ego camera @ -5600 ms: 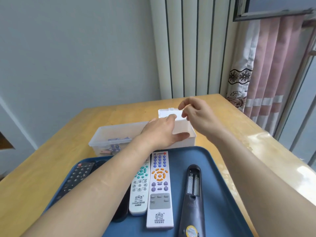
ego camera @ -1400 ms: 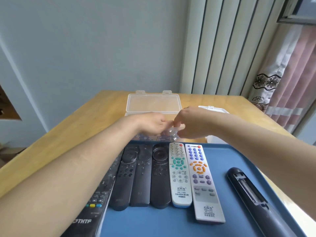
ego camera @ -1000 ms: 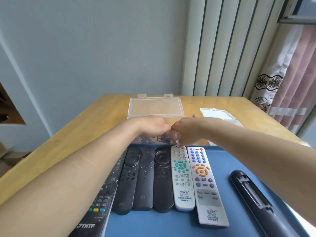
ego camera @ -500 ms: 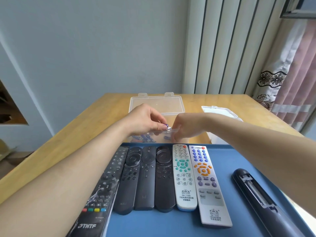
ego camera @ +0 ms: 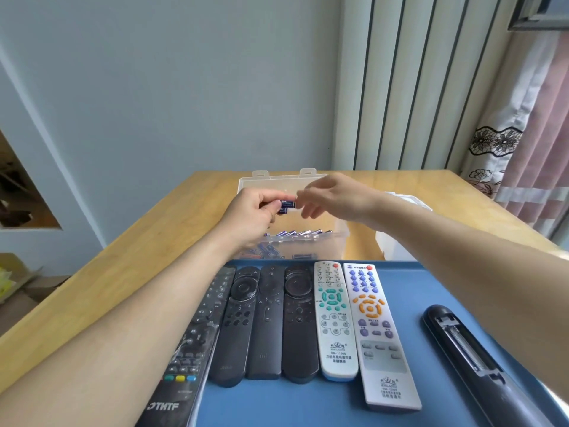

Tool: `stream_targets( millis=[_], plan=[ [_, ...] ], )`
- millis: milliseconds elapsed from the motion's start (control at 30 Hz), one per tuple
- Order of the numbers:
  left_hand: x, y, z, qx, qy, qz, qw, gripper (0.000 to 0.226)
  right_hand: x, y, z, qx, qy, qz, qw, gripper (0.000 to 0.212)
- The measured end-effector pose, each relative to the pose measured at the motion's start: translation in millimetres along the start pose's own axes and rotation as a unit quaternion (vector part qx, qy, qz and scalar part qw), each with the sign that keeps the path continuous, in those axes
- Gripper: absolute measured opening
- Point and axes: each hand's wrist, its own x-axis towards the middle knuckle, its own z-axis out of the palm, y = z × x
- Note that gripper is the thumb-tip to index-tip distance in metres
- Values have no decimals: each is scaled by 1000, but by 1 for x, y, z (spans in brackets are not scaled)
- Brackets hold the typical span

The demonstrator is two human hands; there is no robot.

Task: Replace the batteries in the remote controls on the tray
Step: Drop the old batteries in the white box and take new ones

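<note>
Blue batteries (ego camera: 286, 207) between the hands (ego camera: 251, 211) (ego camera: 335, 195), above clear box (ego camera: 337, 238)

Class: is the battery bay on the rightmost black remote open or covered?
Open: the black remote lies back up, no cover, its bay exposed. Batteries inside: cannot tell.

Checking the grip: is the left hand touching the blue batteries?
Touching. Head view shows the left hand pinching the blue batteries between thumb and fingertips.

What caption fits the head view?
Left hand holds batteries above the clear box, right hand alongside; remotes line the blue tray.
</note>
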Motion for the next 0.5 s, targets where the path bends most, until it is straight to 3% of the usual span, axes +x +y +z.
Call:
stream_targets(
  millis=[67, 200, 367, 500],
  plan=[
    [-6, 8, -4, -24, 11, 20, 999, 37, -8, -9, -2, 47, 3, 5, 999, 37],
    [-20, 31, -6, -74, 40, 56, 995, 17, -29, -15, 6, 173, 0, 15, 985, 31],
    [-52, 59, 7, -235, 87, 30, 967, 25, -74, -13, 5, 406, 42, 26, 912, 17],
    [-83, 78, 24, -371, 7, -7, 928, 13, -117, -7, -1, 437, 96, 12, 894, 24]
  ],
)
